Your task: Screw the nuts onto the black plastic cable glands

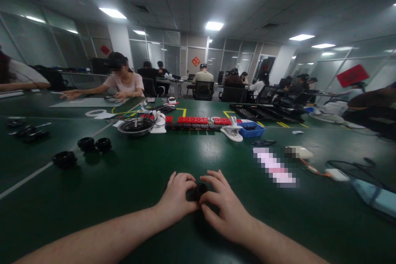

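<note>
A small black part (201, 190) sits at the near middle of the green table (148, 173), between the two hands. The left hand (177, 194) is on its left side, the right hand (227, 204) on its right. The hands are together on it, fingers bent around its edges, the left thumb and right fingertips almost meeting just on its near side; how hard they press cannot be told. Neither hand is clearly nearer, as both reach it at the fingertips. It looks short and rounded, and the fingers hide too much to tell a long axis.

Well to the right of the small black part lies a light blue pouch (377, 196). Farther off and to its right are a blurred pink item (274, 167) and a white device (305, 152). Beyond it to the left stand three round black pieces (64, 159), two of them side by side.

Farther straight ahead of it, red blocks (194, 120) lie in a row, with a metal bowl (135, 127) and a white clip (159, 123) to the left and a blue bin (250, 129) to the right. Past these, far to its left, a person in a pink top (123, 80) sits with arms over the table.
</note>
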Tool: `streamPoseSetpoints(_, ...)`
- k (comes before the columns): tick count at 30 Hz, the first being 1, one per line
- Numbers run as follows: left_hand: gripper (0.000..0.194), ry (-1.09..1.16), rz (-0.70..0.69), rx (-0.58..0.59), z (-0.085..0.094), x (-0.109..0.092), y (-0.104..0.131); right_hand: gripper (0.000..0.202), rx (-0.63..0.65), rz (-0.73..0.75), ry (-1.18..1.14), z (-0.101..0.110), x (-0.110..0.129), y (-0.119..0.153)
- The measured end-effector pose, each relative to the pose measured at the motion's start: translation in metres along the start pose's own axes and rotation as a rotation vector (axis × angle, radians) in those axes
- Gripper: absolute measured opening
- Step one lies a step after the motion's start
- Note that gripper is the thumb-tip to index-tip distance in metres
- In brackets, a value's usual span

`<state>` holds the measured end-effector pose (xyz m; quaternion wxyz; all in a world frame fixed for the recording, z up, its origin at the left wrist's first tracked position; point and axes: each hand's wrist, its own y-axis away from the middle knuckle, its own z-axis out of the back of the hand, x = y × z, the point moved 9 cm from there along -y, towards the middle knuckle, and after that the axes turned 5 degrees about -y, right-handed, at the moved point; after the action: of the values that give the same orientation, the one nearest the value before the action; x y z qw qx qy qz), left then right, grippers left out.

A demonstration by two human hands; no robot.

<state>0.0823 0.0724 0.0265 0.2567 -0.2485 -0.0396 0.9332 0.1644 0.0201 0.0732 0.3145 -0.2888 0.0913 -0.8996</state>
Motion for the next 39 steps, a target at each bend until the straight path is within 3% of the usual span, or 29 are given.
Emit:
streamPoseSetpoints(16,0.03,-0.012,-0.013,-0.005,0.003,0.001,-0.001,0.021,-0.077,-0.111,0.144,0.004,-0.018,0.001)
streamPoseSetpoints(27,0.028,-0.029,-0.046,0.017,-0.001,-0.003,0.0,0.034,-0.042,-0.156,0.178,0.001,-0.017,-0.002)
streamPoseSetpoints(39,0.021,-0.047,-0.112,0.043,-0.002,-0.016,0.006,0.038,-0.041,-0.173,0.366,-0.002,-0.012,-0.009)
